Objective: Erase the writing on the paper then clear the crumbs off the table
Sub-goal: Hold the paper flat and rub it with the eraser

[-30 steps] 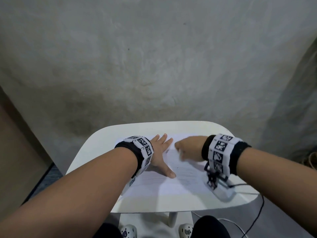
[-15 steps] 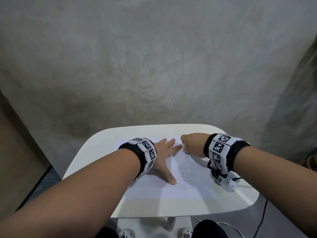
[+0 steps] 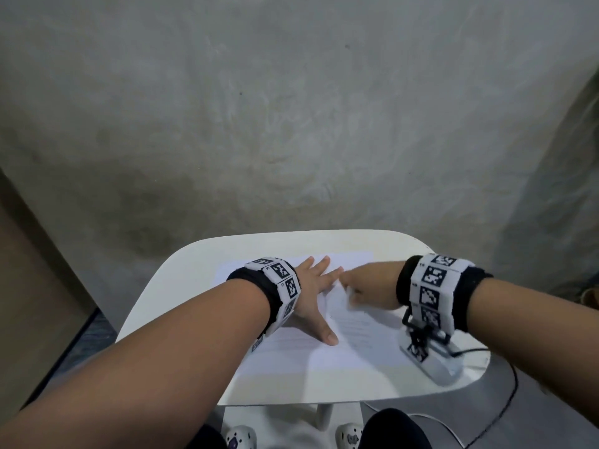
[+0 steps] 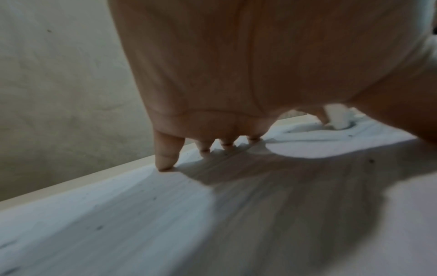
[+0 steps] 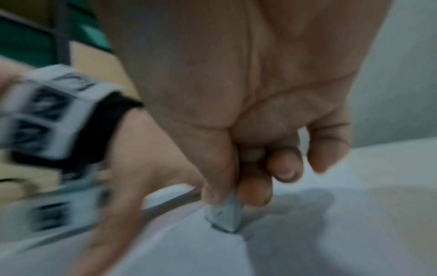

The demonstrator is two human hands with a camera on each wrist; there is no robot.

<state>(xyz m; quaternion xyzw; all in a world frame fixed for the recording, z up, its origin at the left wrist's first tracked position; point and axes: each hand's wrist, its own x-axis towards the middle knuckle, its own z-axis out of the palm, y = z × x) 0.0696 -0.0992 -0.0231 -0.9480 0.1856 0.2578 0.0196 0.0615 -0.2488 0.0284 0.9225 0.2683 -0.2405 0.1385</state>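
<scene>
A grey wall is backing the white tabletop [image 3: 194, 280] where the paper [image 3: 324, 354] is lying. The left hand [image 3: 312, 296] is pressing flat, fingers spread; the right hand [image 3: 369, 290] is pinching the eraser [image 5: 223, 214] against the sheet. Hard rubbing near that buckled fold is risking a tear or crumple.

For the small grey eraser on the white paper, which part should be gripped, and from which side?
Grip the small grey eraser by its upper half, from above, thumb against fingers, as the right hand pinches it now. It stands on end with its worn tip on the white paper, so the top is the free part.
</scene>
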